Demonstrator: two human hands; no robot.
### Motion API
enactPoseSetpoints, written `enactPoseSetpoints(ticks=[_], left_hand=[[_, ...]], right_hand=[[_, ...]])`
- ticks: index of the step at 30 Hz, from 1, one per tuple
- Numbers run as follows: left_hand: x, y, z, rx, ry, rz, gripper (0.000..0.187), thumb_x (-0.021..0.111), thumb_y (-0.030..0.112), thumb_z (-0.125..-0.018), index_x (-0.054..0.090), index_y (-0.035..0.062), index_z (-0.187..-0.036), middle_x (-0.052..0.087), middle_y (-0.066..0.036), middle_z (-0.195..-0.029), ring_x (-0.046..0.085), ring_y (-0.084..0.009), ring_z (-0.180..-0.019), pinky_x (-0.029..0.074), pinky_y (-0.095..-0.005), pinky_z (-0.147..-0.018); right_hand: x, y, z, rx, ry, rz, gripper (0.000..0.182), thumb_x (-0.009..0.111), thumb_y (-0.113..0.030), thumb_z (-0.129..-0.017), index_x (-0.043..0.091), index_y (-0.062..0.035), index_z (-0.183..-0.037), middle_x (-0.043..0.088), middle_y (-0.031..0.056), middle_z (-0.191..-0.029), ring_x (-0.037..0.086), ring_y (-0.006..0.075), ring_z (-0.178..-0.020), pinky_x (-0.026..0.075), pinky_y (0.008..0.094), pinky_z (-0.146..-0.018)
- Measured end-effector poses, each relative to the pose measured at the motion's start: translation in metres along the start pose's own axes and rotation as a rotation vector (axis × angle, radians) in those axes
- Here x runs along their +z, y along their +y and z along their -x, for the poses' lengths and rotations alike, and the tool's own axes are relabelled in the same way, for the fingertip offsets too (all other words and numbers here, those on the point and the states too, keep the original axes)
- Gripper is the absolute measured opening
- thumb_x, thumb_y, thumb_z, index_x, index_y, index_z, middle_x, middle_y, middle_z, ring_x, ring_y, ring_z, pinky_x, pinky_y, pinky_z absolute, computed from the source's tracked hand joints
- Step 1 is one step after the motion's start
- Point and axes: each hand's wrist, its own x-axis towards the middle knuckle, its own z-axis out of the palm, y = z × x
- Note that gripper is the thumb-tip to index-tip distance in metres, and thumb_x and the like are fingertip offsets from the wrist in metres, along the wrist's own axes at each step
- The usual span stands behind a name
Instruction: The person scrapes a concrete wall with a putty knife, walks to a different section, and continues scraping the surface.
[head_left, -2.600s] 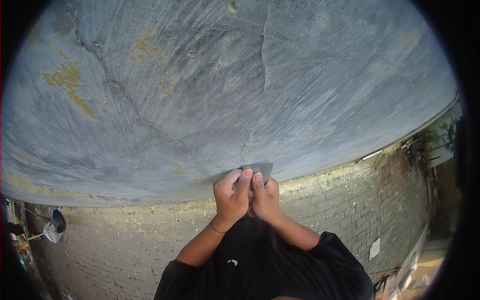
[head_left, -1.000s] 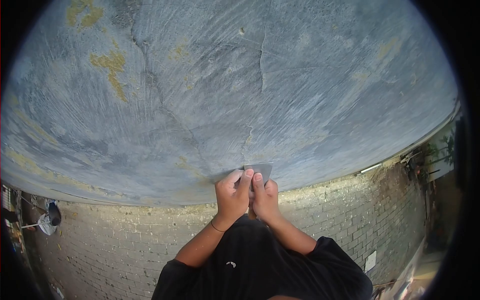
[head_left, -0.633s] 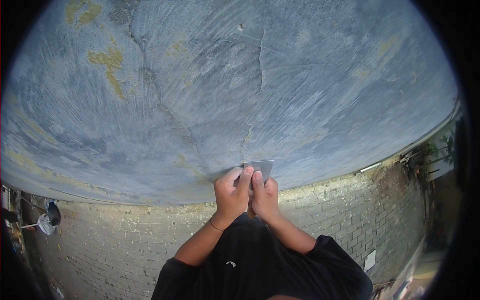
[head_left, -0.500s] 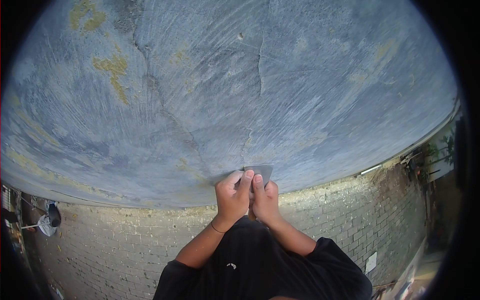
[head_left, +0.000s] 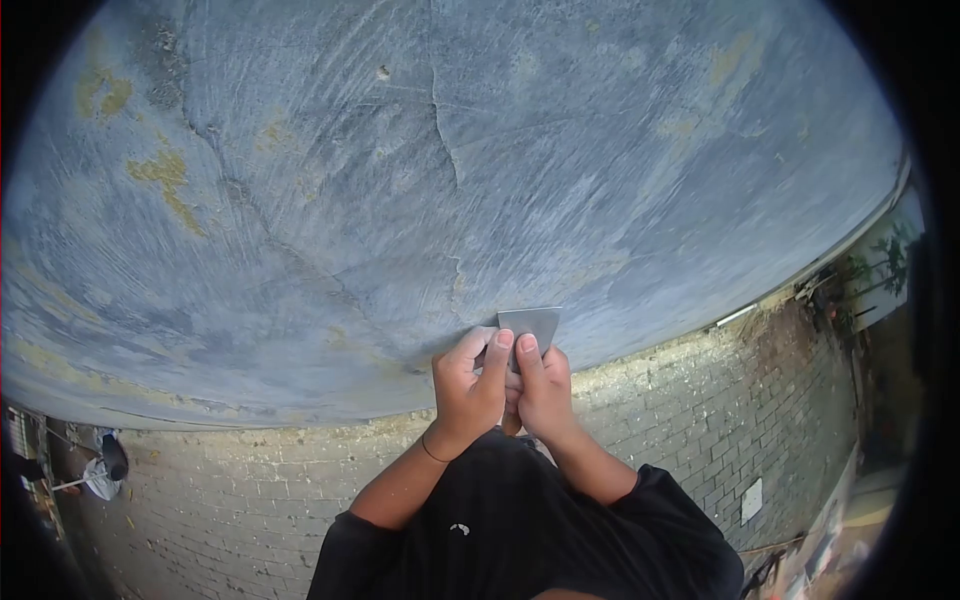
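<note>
A flat metal scraper (head_left: 537,321) with a wide straight edge is pinched between my two hands, its blade pointing up against the blue-grey wall (head_left: 560,200). My left hand (head_left: 468,390) is closed on it, thumb lying over the lower blade. On the other side my right hand (head_left: 546,398) grips it too, with its thumb beside the left one. Pale dust coats the left fingers. The handle is mostly hidden by my hands. Scratch marks, a thin crack (head_left: 456,275) and yellowish patches (head_left: 165,178) mark the wall above.
Below the wall lies a paved brick floor (head_left: 240,500) with pale specks. A dark bucket-like object (head_left: 113,457) stands at the far left. To the right are a small white piece (head_left: 751,501) on the paving and some green plants (head_left: 885,262).
The scraper and both hands have shifted right along the wall, and more of the blade's face shows. My view has turned slightly, so the wall marks sit further left.
</note>
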Motion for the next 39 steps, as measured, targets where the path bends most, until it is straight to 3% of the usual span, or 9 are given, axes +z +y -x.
enactPoseSetpoints(ticks=[7,9,12,14,21,25,27,30,39], left_hand=[[-0.001,-0.008,-0.001,0.083,0.013,-0.078,0.024,0.057,0.017,-0.093,0.06,-0.0026,-0.079,0.055,-0.001,-0.065,0.045,-0.0048,-0.062,0.039,-0.0231,-0.054],[-0.002,-0.014,-0.003,0.172,0.025,-0.129,0.02,0.058,0.015,-0.091,0.062,-0.0023,-0.08,0.061,-0.008,-0.061,0.058,-0.0111,-0.055,0.044,-0.0267,-0.052],[-0.003,-0.014,-0.005,0.176,0.025,-0.144,0.02,0.058,0.015,-0.091,0.061,-0.002,-0.08,0.06,-0.009,-0.061,0.058,-0.0121,-0.055,0.044,-0.027,-0.051],[-0.002,-0.012,-0.004,0.155,0.017,-0.124,0.02,0.058,0.014,-0.09,0.061,-0.002,-0.079,0.061,-0.009,-0.061,0.058,-0.0125,-0.055,0.044,-0.0271,-0.051],[-0.003,-0.007,-0.004,0.116,0.006,-0.116,0.019,0.059,0.014,-0.09,0.062,-0.0019,-0.08,0.061,-0.01,-0.063,0.059,-0.0144,-0.054,0.044,-0.0274,-0.053],[-0.004,-0.013,-0.006,0.185,0.005,-0.166,0.019,0.059,0.014,-0.09,0.062,-0.0019,-0.081,0.062,-0.01,-0.063,0.06,-0.0135,-0.056,0.045,-0.0272,-0.053],[-0.002,-0.01,-0.004,0.158,0.023,-0.122,0.025,0.057,0.017,-0.092,0.058,-0.0015,-0.076,0.051,0.001,-0.061,0.042,-0.0042,-0.059,0.036,-0.0231,-0.051],[-0.004,-0.008,-0.002,0.15,-0.046,-0.122,0.019,0.058,0.015,-0.09,0.061,-0.0015,-0.08,0.062,-0.009,-0.063,0.059,-0.0115,-0.057,0.044,-0.0267,-0.053],[0.037,-0.037,0.017,0.032,-0.082,0.036,0.023,0.058,0.016,-0.091,0.058,-0.0017,-0.077,0.056,-0.005,-0.061,0.05,-0.0048,-0.059,0.041,-0.0231,-0.054]], right_hand=[[-0.002,0.002,-0.003,-0.04,-0.001,0.066,0.034,0.042,-0.034,-0.099,0.043,-0.0084,-0.078,0.037,-0.0058,-0.056,0.031,0.0025,-0.044,0.025,0.0207,-0.038],[0.0,0.002,-0.005,-0.051,-0.007,0.074,0.034,0.042,-0.034,-0.099,0.042,-0.0084,-0.078,0.036,-0.0058,-0.056,0.031,0.0025,-0.044,0.025,0.0207,-0.038],[-0.001,0.003,-0.005,-0.063,0.013,0.065,0.033,0.043,-0.034,-0.099,0.043,-0.0082,-0.078,0.037,-0.0058,-0.057,0.031,0.0024,-0.044,0.025,0.0206,-0.038],[-0.006,0.001,-0.004,-0.046,-0.044,0.09,0.04,0.044,-0.04,-0.098,0.054,-0.0036,-0.085,0.048,-0.0031,-0.061,0.041,0.003,-0.048,0.033,0.02,-0.041],[-0.005,0.001,-0.003,-0.056,-0.016,0.108,0.039,0.044,-0.04,-0.098,0.051,-0.0044,-0.083,0.049,-0.0029,-0.062,0.042,0.0033,-0.048,0.034,0.02,-0.04],[-0.001,0.003,-0.007,-0.065,-0.01,0.102,0.039,0.044,-0.04,-0.098,0.051,-0.0044,-0.084,0.048,-0.0027,-0.062,0.042,0.0037,-0.048,0.034,0.0203,-0.041],[-0.002,0.005,-0.004,-0.082,0.017,0.125,0.04,0.044,-0.041,-0.098,0.051,-0.0044,-0.084,0.048,-0.0027,-0.061,0.042,0.0039,-0.048,0.035,0.0204,-0.042],[-0.007,0.006,0.0,-0.036,-0.038,-0.072,0.029,0.043,-0.032,-0.099,0.047,-0.0072,-0.085,0.037,-0.0063,-0.058,0.031,0.0019,-0.046,0.024,0.0202,-0.04],[-0.068,0.001,0.016,0.088,-0.117,0.006,0.032,0.04,-0.035,-0.1,0.045,-0.0071,-0.085,0.039,-0.0026,-0.057,0.037,0.0057,-0.045,0.032,0.0211,-0.04]])
